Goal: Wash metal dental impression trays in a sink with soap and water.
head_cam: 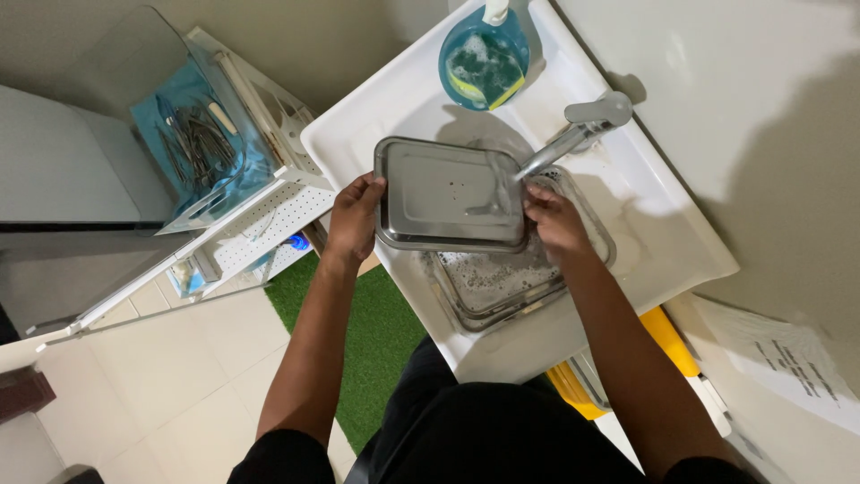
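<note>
A flat rectangular steel tray lid (pixel 448 193) is held over the white sink (pixel 385 116), under the chrome tap (pixel 578 130). My left hand (pixel 354 220) grips its left edge. My right hand (pixel 555 220) holds its right edge, fingers wet. Below the lid, a deeper steel tray (pixel 502 287) with soapy water sits in the basin.
A blue bowl (pixel 484 58) with foam and a yellow sponge stands at the sink's back rim. To the left, a white rack (pixel 260 215) carries a clear bin with metal instruments (pixel 197 143) on blue cloth. Green mat (pixel 376 341) on the floor; yellow bin (pixel 667 336) at right.
</note>
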